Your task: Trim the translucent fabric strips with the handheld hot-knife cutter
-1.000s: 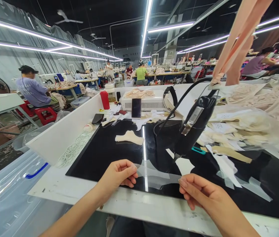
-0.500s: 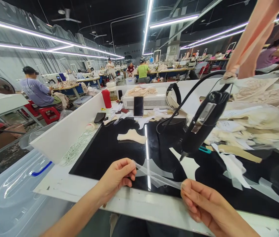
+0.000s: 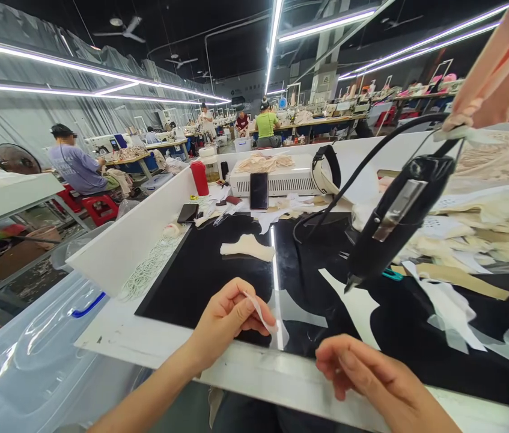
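My left hand [image 3: 227, 313] pinches one end of a thin translucent strip [image 3: 283, 337] between thumb and fingers. The strip's other end hangs loose in a curl over the front of the black work surface [image 3: 182, 282]. My right hand [image 3: 362, 370] is to the right of it, fingers loosely curled and apart, holding nothing. Beyond the hands lie a translucent cut piece [image 3: 303, 311], a cream fabric piece [image 3: 247, 247] and a white curved piece [image 3: 353, 307]. Above the white piece hangs a black corded hand tool [image 3: 393, 216], pointed tip down.
A phone [image 3: 259, 191] leans against a white vented box [image 3: 290, 180] at the back. Pale elastic loops [image 3: 152, 264] lie left, by a white side panel [image 3: 132, 234]. Fabric stacks [image 3: 475, 222] and a teal cutter [image 3: 392, 275] are to the right. Other people sit farther off.
The strip was stretched between both hands; my right hand has let go of it. Its free end now dangles from my left hand. The view has shifted slightly left.
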`<act>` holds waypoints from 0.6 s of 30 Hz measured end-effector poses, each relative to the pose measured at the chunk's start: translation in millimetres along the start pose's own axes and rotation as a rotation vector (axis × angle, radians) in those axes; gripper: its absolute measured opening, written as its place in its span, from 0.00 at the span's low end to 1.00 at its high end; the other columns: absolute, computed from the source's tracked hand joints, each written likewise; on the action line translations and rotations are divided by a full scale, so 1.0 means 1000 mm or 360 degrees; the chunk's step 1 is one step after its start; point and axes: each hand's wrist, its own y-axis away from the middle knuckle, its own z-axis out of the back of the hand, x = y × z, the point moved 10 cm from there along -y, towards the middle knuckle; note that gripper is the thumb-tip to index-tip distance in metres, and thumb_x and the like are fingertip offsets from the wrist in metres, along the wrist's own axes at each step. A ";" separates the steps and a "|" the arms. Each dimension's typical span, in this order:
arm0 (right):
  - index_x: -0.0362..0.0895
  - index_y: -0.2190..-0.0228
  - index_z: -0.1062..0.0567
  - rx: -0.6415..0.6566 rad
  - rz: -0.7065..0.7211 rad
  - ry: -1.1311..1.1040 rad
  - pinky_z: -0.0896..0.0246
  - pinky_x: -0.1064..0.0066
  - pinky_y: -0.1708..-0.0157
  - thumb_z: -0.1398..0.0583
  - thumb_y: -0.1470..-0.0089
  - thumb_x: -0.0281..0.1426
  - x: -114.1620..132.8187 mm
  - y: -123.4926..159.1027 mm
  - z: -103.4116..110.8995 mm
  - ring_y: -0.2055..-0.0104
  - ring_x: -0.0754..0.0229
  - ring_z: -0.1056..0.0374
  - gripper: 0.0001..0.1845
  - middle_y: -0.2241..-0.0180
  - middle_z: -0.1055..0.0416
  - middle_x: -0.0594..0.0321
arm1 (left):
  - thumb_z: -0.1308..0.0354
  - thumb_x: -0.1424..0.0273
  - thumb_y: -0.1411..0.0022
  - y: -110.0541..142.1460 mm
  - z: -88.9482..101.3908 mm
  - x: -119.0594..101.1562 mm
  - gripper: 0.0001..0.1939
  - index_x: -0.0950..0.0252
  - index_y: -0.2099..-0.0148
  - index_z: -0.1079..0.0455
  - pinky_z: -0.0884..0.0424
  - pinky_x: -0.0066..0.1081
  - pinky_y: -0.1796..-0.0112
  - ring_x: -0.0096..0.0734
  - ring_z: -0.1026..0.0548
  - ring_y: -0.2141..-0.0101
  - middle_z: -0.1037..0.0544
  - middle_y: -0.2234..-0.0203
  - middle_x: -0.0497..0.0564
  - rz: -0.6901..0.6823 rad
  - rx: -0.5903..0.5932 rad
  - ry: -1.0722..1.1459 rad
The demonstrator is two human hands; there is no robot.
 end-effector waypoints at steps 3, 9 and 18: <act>0.48 0.62 0.15 -0.0025 -0.0157 -0.0201 0.29 0.66 0.60 0.40 0.49 0.65 -0.015 -0.002 -0.007 0.68 0.56 0.26 0.35 0.67 0.20 0.57 | 0.36 0.59 0.30 0.003 -0.011 -0.008 0.16 0.65 0.62 0.35 0.23 0.26 0.63 0.28 0.17 0.66 0.16 0.69 0.49 -0.0120 0.0117 -0.0001; 0.49 0.56 0.15 0.0176 -0.0350 -0.0797 0.28 0.58 0.48 0.31 0.57 0.63 -0.024 -0.004 -0.058 0.53 0.48 0.23 0.37 0.56 0.18 0.54 | 0.40 0.65 0.26 0.010 -0.025 -0.010 0.10 0.66 0.59 0.31 0.24 0.31 0.57 0.29 0.18 0.63 0.16 0.66 0.52 -0.0271 0.0286 -0.0175; 0.49 0.72 0.18 -0.0145 0.0088 -0.0216 0.30 0.72 0.66 0.32 0.48 0.52 0.018 -0.017 -0.017 0.69 0.58 0.28 0.19 0.74 0.24 0.64 | 0.36 0.58 0.31 0.009 -0.012 0.010 0.16 0.67 0.59 0.25 0.23 0.29 0.60 0.31 0.19 0.62 0.19 0.65 0.54 0.0063 0.0225 -0.0283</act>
